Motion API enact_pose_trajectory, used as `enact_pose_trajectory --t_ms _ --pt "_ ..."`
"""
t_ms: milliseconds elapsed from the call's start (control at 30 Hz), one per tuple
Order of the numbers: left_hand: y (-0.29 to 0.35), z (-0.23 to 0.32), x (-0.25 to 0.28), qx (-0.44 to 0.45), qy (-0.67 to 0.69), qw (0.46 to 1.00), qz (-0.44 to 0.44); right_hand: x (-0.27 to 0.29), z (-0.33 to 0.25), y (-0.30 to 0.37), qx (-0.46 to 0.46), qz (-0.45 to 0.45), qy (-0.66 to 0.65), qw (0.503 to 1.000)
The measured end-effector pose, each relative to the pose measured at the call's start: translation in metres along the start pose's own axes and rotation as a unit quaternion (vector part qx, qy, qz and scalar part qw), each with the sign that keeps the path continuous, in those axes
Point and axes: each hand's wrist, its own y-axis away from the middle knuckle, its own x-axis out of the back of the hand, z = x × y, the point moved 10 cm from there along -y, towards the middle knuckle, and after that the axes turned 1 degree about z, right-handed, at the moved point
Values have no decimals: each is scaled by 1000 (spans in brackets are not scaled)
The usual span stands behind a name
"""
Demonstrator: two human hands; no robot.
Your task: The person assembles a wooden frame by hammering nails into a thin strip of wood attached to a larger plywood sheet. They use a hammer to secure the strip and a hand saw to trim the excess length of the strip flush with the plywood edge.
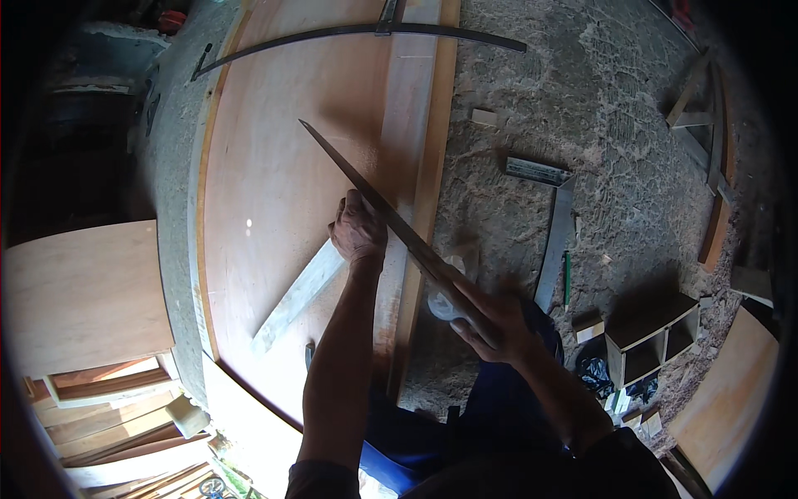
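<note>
My right hand (499,320) is wrapped round the near end of a handsaw (391,216), whose blade shows almost edge-on and points to the far left. My left hand (359,231) is closed on the far end of a pale wooden strip (301,293), right beside the blade. The strip lies aslant on a large plywood panel (274,166) with wooden edging. Whether the saw's teeth touch the strip cannot be seen. Some clear plastic (443,306) shows under the saw near my right hand.
A long bar clamp (332,33) crosses the panel's far end. On the rough floor to the right lie a try square (553,237), a green pencil (568,279), a wood block (484,117) and a small open wooden box (636,353). Timber boards (125,424) are stacked at lower left.
</note>
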Motion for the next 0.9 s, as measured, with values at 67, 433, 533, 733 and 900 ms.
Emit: enact_pose_trajectory --t_ms 67,433,533,733,900 --pt "3 -5 0 24 -1 999 -23 25 -21 26 4 4 -19 1000" --pt "1 -7 -1 24 -7 999 -22 20 -18 28 -4 -42 27 999" --pt "6 -13 -5 36 -4 999 -32 25 -15 46 5 8 -5 1000" --pt "-1 3 -1 -11 12 1000 -5 -4 13 -11 -57 17 -63 996" --pt "1 -11 -1 20 -12 1000 -21 25 -14 30 -29 0 -65 997"
